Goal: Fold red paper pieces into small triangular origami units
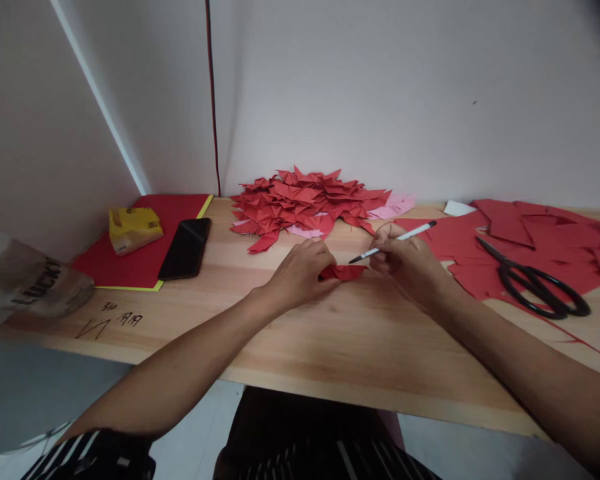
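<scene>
A small piece of folded red paper lies on the wooden table in front of me. My left hand grips its left end, with the fingers closed around it. In my right hand is a white pen with dark ends, held slantwise. The pen's dark tip points down-left and is just above or on the paper; I cannot tell which. Right behind my hands rises a heap of folded red paper pieces, with some pink paper under and beside it.
Black-handled scissors rest by red paper scraps at the right. At left, a black phone and a yellow packet lie on red sheets, near a bag marked LUCKY. The table's front edge is close to my lap.
</scene>
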A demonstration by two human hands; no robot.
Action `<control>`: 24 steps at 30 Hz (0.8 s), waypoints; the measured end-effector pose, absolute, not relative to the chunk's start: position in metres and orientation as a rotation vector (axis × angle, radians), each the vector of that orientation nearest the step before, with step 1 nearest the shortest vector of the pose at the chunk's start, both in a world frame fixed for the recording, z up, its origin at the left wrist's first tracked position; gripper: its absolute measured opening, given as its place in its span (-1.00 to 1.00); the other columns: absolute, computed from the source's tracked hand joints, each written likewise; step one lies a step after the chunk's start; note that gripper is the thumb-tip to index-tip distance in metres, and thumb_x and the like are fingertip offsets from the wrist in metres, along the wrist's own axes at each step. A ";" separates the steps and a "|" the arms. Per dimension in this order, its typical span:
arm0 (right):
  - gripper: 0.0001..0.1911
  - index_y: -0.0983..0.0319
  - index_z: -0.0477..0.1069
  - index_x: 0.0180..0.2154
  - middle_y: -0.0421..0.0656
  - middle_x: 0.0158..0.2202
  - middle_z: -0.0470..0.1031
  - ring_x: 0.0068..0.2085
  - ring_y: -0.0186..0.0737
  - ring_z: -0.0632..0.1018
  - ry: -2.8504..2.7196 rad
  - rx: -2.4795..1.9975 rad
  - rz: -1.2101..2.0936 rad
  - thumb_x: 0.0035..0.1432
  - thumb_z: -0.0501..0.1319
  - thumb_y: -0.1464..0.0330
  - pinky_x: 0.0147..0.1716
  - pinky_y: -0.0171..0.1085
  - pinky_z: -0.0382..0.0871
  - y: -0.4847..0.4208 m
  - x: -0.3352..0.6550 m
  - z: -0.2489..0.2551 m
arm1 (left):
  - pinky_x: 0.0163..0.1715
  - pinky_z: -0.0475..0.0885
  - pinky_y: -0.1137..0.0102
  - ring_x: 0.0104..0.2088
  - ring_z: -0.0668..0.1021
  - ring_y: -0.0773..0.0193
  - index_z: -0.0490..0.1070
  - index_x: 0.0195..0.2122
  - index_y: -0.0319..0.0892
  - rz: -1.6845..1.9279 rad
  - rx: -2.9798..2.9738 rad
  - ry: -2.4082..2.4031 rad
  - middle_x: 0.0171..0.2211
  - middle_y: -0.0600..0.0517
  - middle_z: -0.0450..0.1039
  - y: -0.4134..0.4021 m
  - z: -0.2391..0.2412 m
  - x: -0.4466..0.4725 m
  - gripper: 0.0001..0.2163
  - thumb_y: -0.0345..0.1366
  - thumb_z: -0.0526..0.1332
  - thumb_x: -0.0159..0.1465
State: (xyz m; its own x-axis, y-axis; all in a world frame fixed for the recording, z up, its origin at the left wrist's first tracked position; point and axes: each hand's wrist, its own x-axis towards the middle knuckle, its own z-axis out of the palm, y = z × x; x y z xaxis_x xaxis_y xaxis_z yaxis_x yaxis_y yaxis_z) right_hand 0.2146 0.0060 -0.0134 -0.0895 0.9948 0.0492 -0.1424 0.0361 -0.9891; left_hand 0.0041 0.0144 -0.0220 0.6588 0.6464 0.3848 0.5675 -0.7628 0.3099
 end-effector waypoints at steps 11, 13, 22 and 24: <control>-0.81 0.15 0.35 -0.42 -0.24 -0.53 0.37 -0.50 -0.31 0.36 -1.647 -1.175 0.919 0.25 0.17 0.27 -0.50 -0.29 0.18 -0.017 0.205 -0.012 | -0.21 0.35 0.29 -0.21 0.42 0.18 0.38 -0.38 -0.19 0.675 2.647 1.046 -0.31 -0.02 0.41 0.009 -0.018 0.005 -0.88 -0.28 0.28 0.21; -0.84 0.16 0.37 -0.41 -0.25 -0.54 0.35 -0.51 -0.31 0.35 -1.697 -1.203 0.874 0.24 0.18 0.29 -0.51 -0.29 0.17 -0.018 0.203 -0.012 | -0.20 0.35 0.29 -0.21 0.42 0.18 0.38 -0.39 -0.19 0.688 2.635 1.041 -0.32 -0.02 0.41 0.010 -0.018 0.005 -0.87 -0.27 0.28 0.22; -0.83 0.20 0.42 -0.43 -0.24 -0.53 0.39 -0.49 -0.31 0.38 -1.809 -1.244 0.736 0.22 0.16 0.35 -0.49 -0.30 0.19 -0.019 0.202 -0.015 | -0.20 0.35 0.27 -0.22 0.42 0.18 0.35 -0.41 -0.18 0.742 2.616 1.016 -0.34 -0.01 0.41 0.011 -0.021 0.005 -0.82 -0.21 0.27 0.24; -0.84 0.20 0.43 -0.42 -0.24 -0.53 0.41 -0.48 -0.31 0.38 -1.840 -1.257 0.699 0.21 0.16 0.36 -0.49 -0.30 0.19 -0.019 0.202 -0.016 | -0.21 0.35 0.27 -0.23 0.42 0.18 0.35 -0.42 -0.18 0.750 2.616 1.013 -0.35 -0.01 0.40 0.011 -0.022 0.005 -0.78 -0.16 0.26 0.25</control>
